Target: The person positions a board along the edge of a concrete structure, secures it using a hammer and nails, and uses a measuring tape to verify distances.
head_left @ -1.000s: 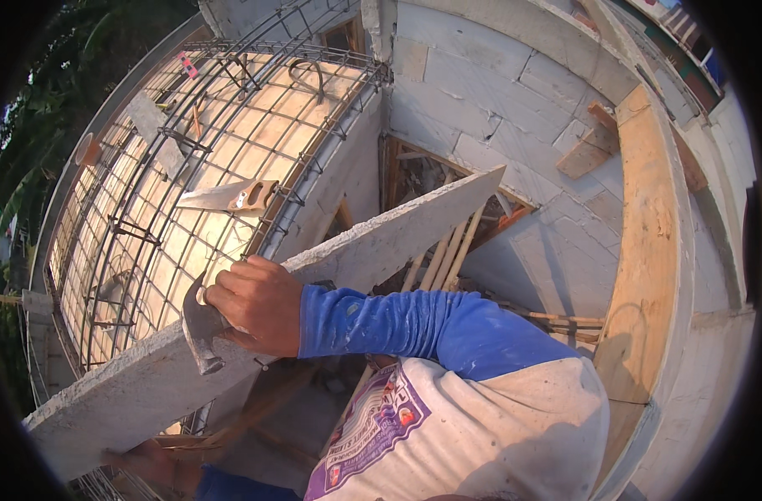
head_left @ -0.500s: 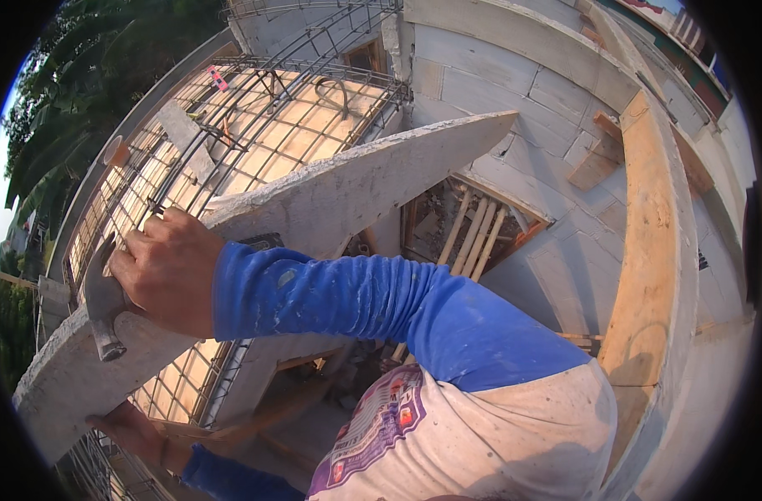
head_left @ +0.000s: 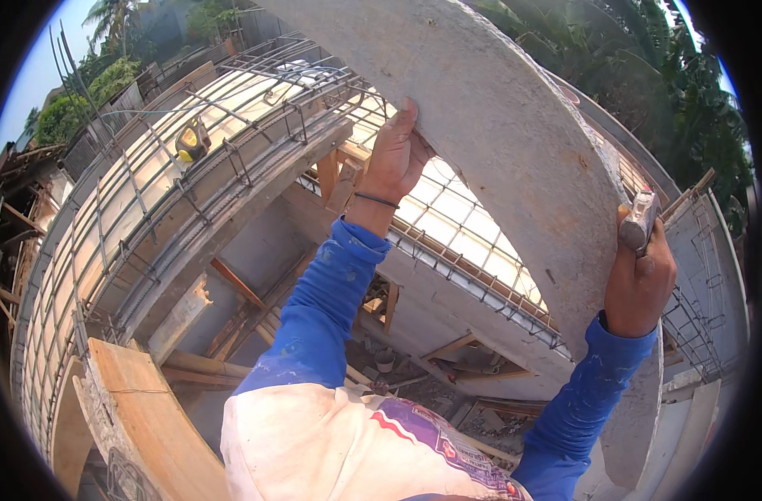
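A long grey concrete slab [head_left: 506, 125] with rough edges stands tilted in front of me, running from the top of the view down to the lower right. At its left edge, my left hand [head_left: 395, 163] grips it; the thumb points up and the fingers go partly out of sight behind it. On the right edge, my right hand [head_left: 640, 288] is closed round a hammer [head_left: 642, 222] whose worn metal head sticks out above the fist. That hand rests against the slab, and the hammer's handle is mostly hidden.
Steel reinforcing bars [head_left: 239, 154] form a grid over pale boards at the left, with a yellow and black tape measure [head_left: 193, 142] on it. A timber plank [head_left: 151, 409] lies near at lower left. Far below are rubble and a bucket [head_left: 385, 361]. Trees stand behind.
My view has swung left, and the slab now stands across its right half. My right hand, still with the hammer, has moved from left to right in view; my left hand is now higher.
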Tool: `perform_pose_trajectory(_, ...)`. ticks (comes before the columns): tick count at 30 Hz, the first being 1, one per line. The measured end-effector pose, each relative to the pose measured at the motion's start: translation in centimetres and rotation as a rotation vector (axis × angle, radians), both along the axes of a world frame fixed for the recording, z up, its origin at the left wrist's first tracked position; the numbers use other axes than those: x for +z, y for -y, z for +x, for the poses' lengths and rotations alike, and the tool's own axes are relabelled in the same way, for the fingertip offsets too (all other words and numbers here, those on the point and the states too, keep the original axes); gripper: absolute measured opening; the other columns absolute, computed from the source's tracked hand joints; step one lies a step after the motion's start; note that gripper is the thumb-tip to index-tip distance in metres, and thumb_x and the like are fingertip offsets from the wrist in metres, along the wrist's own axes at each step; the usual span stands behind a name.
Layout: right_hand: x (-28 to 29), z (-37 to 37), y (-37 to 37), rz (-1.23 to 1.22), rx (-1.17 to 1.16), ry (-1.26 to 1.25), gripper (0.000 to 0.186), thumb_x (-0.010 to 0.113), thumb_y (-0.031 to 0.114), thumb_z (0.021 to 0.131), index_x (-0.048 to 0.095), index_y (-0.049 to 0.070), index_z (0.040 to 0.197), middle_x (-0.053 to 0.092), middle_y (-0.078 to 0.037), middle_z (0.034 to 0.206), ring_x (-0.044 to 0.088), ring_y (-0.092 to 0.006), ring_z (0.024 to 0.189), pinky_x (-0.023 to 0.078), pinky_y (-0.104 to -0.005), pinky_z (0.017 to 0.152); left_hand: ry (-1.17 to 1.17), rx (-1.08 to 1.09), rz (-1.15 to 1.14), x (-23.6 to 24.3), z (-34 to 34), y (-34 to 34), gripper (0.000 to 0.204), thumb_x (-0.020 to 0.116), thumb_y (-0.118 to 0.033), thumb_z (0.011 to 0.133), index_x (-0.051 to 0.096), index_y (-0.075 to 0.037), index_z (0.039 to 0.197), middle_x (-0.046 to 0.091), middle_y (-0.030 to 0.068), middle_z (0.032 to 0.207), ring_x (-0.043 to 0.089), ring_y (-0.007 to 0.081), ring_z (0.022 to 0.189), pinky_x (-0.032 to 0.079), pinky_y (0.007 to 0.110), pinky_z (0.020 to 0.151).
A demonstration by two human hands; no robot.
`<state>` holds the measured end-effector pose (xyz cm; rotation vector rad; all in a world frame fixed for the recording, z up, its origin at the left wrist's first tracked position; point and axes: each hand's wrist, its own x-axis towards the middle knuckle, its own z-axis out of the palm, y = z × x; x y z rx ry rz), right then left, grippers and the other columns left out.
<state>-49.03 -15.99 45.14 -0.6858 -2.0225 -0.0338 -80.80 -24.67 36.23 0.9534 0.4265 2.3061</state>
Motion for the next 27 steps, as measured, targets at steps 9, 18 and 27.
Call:
perform_pose_trajectory(9,0.9,-3.0,0.2,0.050,0.011,0.115,0.038,0.060,0.010,0.085,0.061,-0.015,0.114,0.068,-0.030,0.096,0.069,-0.0410,0.089,0.052,-0.0407,0.081,0.029,0.045,-0.019,-2.3,-2.2,0.8,0.052,0.048,-0.041,0.102,0.044,0.000,0.135,0.057,0.0115,0.130,0.058,0.0256,0.120,0.049,0.043,0.103)
perform_pose_trajectory(18,-0.7,-5.9,1.5,-0.026,0.091,0.169,0.032,0.064,0.024,0.094,0.067,-0.003,0.111,0.069,-0.022,0.084,0.069,-0.0320,0.074,0.052,-0.0366,0.068,0.032,0.150,-0.067,-5.5,-3.2,2.4,0.051,0.046,-0.039,0.104,0.042,-0.002,0.138,0.050,0.0114,0.140,0.049,0.0265,0.130,0.044,0.045,0.107)
perform_pose_trajectory(27,0.1,-8.8,3.3,0.029,0.095,0.158,0.036,0.065,0.029,0.092,0.067,-0.003,0.109,0.069,-0.022,0.085,0.068,-0.0374,0.076,0.052,-0.0438,0.067,0.092,0.143,-0.022,-5.5,-6.3,4.6,0.052,0.047,-0.037,0.103,0.038,-0.006,0.144,0.045,0.0094,0.148,0.043,0.0265,0.136,0.033,0.044,0.116)
